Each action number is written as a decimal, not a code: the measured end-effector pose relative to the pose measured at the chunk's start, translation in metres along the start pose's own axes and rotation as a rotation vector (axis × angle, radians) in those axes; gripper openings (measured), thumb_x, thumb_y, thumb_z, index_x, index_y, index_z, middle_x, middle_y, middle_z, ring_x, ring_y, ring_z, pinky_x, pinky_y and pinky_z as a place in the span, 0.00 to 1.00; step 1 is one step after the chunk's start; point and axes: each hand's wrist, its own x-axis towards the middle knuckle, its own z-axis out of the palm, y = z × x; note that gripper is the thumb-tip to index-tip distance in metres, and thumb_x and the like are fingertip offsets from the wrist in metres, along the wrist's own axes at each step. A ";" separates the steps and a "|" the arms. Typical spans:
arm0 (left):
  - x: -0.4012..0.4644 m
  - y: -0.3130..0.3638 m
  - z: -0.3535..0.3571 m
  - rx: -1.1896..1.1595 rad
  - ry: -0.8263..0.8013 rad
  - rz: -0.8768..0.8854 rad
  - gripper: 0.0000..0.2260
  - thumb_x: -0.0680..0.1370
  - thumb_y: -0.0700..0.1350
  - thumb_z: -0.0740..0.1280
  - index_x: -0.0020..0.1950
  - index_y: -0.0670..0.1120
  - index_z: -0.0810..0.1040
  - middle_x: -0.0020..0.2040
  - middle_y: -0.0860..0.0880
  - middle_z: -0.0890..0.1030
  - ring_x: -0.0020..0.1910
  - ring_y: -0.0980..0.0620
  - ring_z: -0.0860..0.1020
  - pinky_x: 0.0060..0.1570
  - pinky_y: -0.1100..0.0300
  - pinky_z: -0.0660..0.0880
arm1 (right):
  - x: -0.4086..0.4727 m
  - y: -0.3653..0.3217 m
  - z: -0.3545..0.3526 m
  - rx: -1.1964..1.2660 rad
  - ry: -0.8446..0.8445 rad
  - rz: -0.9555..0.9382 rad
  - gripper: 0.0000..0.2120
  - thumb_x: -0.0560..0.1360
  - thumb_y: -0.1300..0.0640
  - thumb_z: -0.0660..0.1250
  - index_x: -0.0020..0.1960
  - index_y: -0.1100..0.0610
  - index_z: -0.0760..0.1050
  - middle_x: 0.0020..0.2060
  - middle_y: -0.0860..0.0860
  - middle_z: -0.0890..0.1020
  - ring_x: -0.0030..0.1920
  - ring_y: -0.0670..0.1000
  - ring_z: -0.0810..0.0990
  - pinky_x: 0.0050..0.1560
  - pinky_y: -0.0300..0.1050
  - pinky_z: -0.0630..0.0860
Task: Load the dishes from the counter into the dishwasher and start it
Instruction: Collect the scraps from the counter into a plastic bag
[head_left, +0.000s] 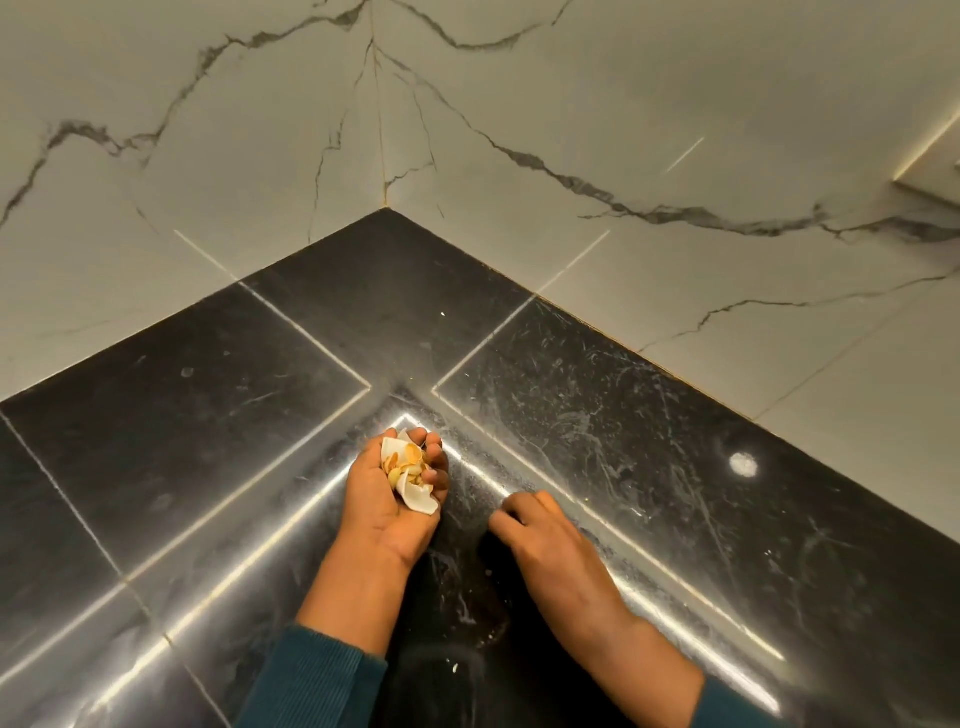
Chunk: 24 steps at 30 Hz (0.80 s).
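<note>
Two teal sleeves (311, 680) enter from the near edge, and both hands reach over a glossy black stone surface (597, 415). Nearest, the right hand (540, 540) lies palm down with its fingers bent, fingertips touching the surface; whether it pinches anything cannot be told. Just left of it and slightly farther out, the left hand (395, 488) is turned palm up, fingers curled round a crumpled white scrap (415, 496) heaped with yellowish food scraps (408, 462). Small pale crumbs (456, 667) dot the surface between the forearms. Beyond the hands, the surface runs into a corner where two white marble-veined wall panels (571, 130) meet. No dishes or dishwasher are visible.
</note>
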 end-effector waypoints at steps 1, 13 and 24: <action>-0.005 -0.004 0.000 0.004 0.001 0.002 0.11 0.79 0.45 0.57 0.43 0.41 0.73 0.35 0.44 0.76 0.27 0.53 0.74 0.20 0.68 0.67 | 0.002 -0.002 -0.003 0.048 0.001 0.046 0.03 0.78 0.57 0.60 0.48 0.51 0.66 0.49 0.47 0.69 0.51 0.48 0.67 0.45 0.44 0.72; -0.112 -0.072 -0.035 -0.072 0.026 0.125 0.11 0.78 0.45 0.58 0.40 0.42 0.74 0.37 0.45 0.76 0.28 0.54 0.75 0.19 0.68 0.68 | -0.069 0.046 -0.007 0.380 0.233 0.328 0.06 0.72 0.63 0.67 0.41 0.53 0.79 0.36 0.47 0.81 0.40 0.48 0.78 0.38 0.40 0.67; -0.202 -0.122 -0.081 -0.105 0.073 0.172 0.12 0.79 0.46 0.58 0.40 0.41 0.74 0.36 0.44 0.77 0.25 0.53 0.75 0.19 0.69 0.68 | -0.148 -0.012 -0.029 1.053 0.049 0.301 0.06 0.74 0.64 0.70 0.47 0.55 0.82 0.39 0.52 0.83 0.38 0.47 0.81 0.41 0.39 0.78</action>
